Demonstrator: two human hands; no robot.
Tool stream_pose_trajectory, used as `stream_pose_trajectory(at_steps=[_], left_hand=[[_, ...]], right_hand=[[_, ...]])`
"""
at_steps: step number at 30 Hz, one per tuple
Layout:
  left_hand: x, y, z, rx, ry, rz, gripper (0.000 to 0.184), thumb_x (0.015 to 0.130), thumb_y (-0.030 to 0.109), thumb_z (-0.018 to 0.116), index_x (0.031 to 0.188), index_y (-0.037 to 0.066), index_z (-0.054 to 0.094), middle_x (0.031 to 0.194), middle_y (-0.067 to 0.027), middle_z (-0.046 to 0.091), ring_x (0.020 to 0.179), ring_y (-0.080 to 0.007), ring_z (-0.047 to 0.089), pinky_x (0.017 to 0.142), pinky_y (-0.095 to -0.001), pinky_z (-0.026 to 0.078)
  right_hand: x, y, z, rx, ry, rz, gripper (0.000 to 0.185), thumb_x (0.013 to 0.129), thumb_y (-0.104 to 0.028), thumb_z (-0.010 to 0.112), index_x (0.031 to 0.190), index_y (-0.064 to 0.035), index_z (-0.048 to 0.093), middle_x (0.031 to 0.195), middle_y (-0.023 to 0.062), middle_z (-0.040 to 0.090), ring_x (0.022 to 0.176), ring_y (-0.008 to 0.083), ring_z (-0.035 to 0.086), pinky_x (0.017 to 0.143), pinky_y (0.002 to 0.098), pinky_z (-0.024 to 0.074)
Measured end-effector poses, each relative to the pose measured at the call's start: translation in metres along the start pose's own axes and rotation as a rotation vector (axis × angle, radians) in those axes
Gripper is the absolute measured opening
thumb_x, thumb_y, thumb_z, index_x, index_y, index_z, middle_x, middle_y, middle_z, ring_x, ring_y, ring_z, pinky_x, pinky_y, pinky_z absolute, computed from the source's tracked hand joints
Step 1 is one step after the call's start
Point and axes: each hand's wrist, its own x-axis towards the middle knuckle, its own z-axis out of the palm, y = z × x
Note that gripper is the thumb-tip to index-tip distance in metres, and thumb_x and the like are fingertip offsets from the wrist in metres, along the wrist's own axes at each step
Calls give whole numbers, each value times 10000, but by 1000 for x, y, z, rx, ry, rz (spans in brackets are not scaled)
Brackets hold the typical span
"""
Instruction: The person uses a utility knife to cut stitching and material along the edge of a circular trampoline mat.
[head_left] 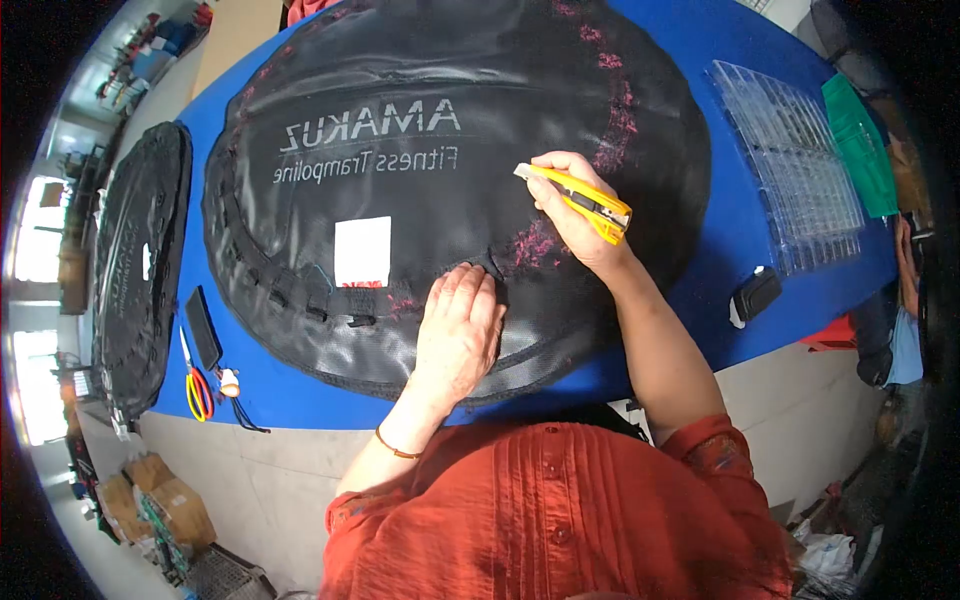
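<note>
A large round black trampoline mat point(400, 220) with mirrored white lettering lies spread before me. My right hand point(575, 205) is closed round a yellow utility knife point(590, 202), held just above the mat with its tip to the left. Near the mat's front part, my left hand point(460, 325) presses down with its fingers curled at a fold by the strip of webbing loops. A white paper square point(362, 252) rests on the mat left of that hand. Pink chalk-like marks point(530, 246) run along the mat between and beyond my hands.
The mat lies on a blue table point(690, 330). At the left are scissors point(197, 385), a black phone-like slab point(202, 327) and another folded black mat point(140, 270). To the right are a clear plastic grid point(790, 165), a green piece point(858, 145) and a small black object point(757, 296).
</note>
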Motion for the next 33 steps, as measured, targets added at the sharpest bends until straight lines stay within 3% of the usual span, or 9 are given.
stream_pose_trajectory(at_steps=[4,7,10,14,20,24,29,33], left_hand=[[-2,-1,-3,17,-103,19,524,935,283,654,1293,-85,549,1328,-245,549,1283,-389,501,1106,-498,386],[6,-1,-11,45,-163,58,566,938,347,643,1291,-86,549,1323,-252,549,1287,-391,497,1103,-493,383],[16,-2,-20,86,-244,133,588,927,392,649,1265,-81,562,1299,-254,558,1267,-389,509,1072,-483,404],[25,-10,-31,53,-325,198,586,862,350,726,1241,-68,564,1267,-237,560,1222,-395,523,1028,-457,435],[29,-23,-34,-26,-306,270,539,843,315,745,1203,-57,595,1226,-223,585,1182,-377,545,981,-444,453],[32,-34,-31,-135,-215,290,339,829,226,755,1041,0,618,1108,-186,598,1056,-369,561,899,-450,461],[25,-40,-24,-184,-130,338,308,840,208,742,1042,9,622,1092,-169,596,1040,-354,560,879,-437,461],[22,-39,-21,-158,-122,325,286,849,197,732,1038,13,621,1083,-164,592,1049,-346,559,885,-434,457]], right_hand=[[3,-7,-2,-46,-5,-57,205,949,-115,699,1124,-37,626,963,63,706,843,101,658,759,262,538],[7,-7,-3,196,-36,72,210,959,-125,691,1136,-42,613,969,35,688,812,77,630,732,247,526],[10,-5,-4,180,-29,69,222,970,-166,686,1141,-49,607,968,12,672,802,56,607,718,236,516],[6,-17,-4,91,-46,133,245,960,-198,702,1145,-63,615,996,27,686,872,80,633,781,250,531],[3,-4,-7,-41,-31,-12,268,933,-145,703,1170,-61,610,1068,54,694,991,116,643,874,282,521],[1,-13,-3,-62,-22,11,266,934,-154,688,1168,-52,612,1075,64,695,1003,119,642,896,293,518],[2,-14,0,-129,14,11,253,938,-199,675,1137,-52,622,1041,62,702,986,130,649,881,296,519],[1,-21,0,-85,-11,40,259,934,-209,676,1132,-52,623,974,28,684,881,94,632,810,273,521]])
